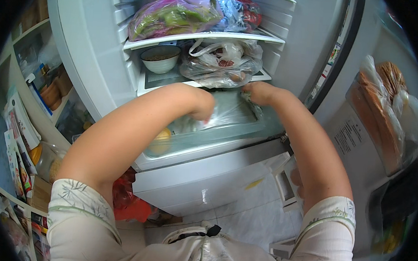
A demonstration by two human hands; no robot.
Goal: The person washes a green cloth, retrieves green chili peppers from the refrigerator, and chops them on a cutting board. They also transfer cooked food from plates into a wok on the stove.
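Note:
A clear crisper drawer [208, 134] is pulled out at the bottom of an open refrigerator. Crumpled clear plastic [228, 108] lies inside it. My left hand [201, 106] reaches down over the drawer, blurred, its fingers mostly hidden behind the wrist. At the drawer's back right, the curled fingers of my right hand [259, 93] pinch a bunched edge of the plastic with a greenish patch [252, 103]. A round yellow fruit [162, 136] shows at the drawer's front left, partly behind my left forearm.
Above the drawer, a shelf holds a white bowl [161, 61] and a knotted plastic bag [224, 61]. Bagged green vegetables [176, 15] lie one shelf higher. The open door [342, 128] stands to the right with bagged bread [378, 115]; packed shelves [39, 30] are at left.

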